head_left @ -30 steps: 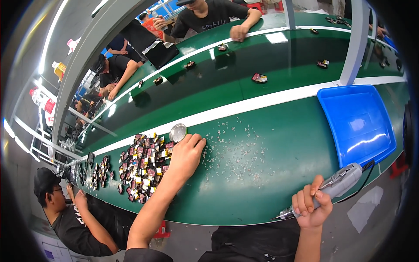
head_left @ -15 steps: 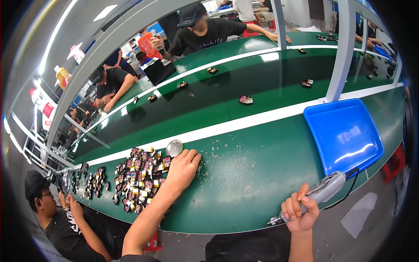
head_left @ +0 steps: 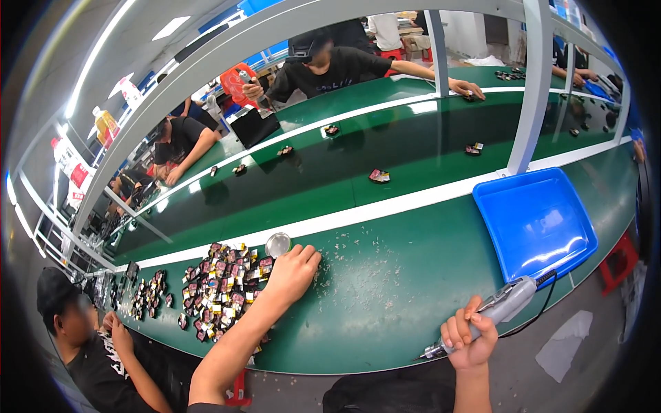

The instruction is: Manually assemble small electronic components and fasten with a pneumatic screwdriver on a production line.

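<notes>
My right hand [head_left: 470, 335] is wrapped round a grey electric screwdriver [head_left: 508, 301], its bit pointing left over the table's near edge. My left hand [head_left: 295, 275] rests low over the green table, fingers curled together and tips down beside scattered tiny clear bits [head_left: 365, 265]. Whatever those fingertips pinch is hidden. Just behind that hand sits a round, shallow metal tin [head_left: 278, 244]. Left of my forearm lies a heap of small black parts with pink and yellow-white faces [head_left: 224, 289].
At the right lies a blue tray [head_left: 540, 227], near a grey frame post [head_left: 531, 103]. Beyond a white rail, a green conveyor belt [head_left: 413, 162] carries spaced black parts. A co-worker [head_left: 58, 310] sits at the left; another [head_left: 330, 72] works across the belt. The screwdriver's cable [head_left: 540, 310] trails by the tray.
The view has tilted slightly. Across the belt, the co-worker's outstretched hand has come down onto a part there. My hands keep nearly the same places over the table.
</notes>
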A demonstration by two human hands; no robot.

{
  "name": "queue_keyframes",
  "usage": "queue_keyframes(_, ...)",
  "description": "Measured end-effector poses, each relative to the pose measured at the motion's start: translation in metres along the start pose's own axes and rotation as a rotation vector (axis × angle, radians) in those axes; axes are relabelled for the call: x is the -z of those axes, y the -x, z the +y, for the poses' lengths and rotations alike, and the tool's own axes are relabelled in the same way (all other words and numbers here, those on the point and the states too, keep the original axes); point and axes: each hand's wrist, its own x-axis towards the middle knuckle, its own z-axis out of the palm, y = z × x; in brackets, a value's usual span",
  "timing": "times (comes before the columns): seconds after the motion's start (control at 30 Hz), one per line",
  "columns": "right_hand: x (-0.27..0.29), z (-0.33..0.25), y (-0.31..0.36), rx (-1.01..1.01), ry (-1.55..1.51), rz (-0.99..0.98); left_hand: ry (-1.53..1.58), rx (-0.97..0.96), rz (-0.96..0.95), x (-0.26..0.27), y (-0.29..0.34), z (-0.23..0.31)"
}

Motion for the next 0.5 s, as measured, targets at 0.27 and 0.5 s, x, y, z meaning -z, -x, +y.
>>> queue_keyframes(0.27, -0.001, 0.000, -0.002, -0.002, -0.001, 0.001, 0.026, 0.042, 0.040, 0.002, -0.005, 0.006)
queue_keyframes(0.5, 0.000, 0.000, -0.002, 0.002, -0.002, -0.009, -0.084, -0.031, -0.091, 0.006, -0.015, 0.003)
